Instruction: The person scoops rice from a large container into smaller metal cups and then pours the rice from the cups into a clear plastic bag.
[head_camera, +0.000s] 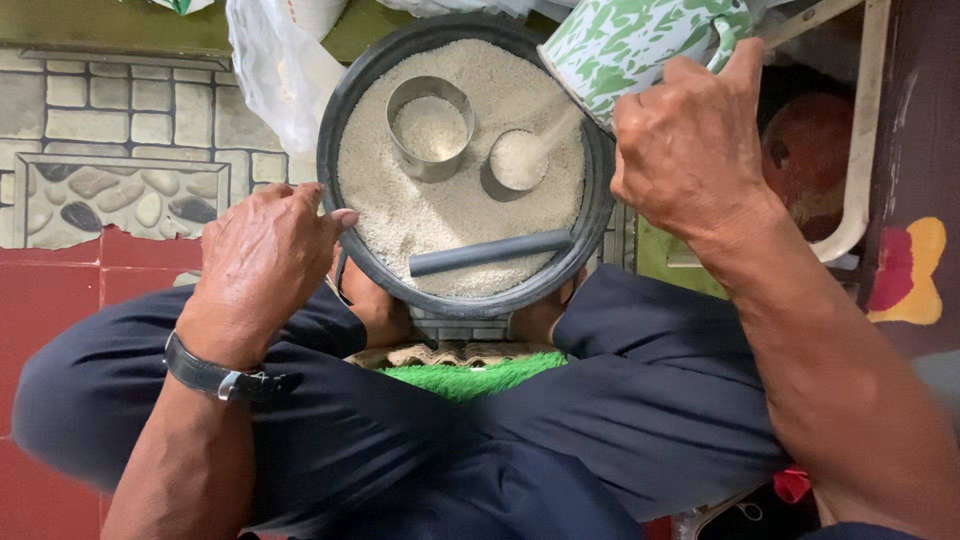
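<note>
Right hand (690, 150): closed around the handle of a green-and-white mug (630, 45), mug tilted, rice streaming into a small tin (517, 162) set in the rice-filled basin (345, 120). Left hand (262, 265): fingers curled loosely, fingertips at the basin's near-left rim; no object held. Wrist bent down. The handle is hidden by the fingers; the mug's top is cut off.

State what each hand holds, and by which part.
Right hand holds the mug by its handle. Left hand holds nothing, resting at the basin rim.
</note>
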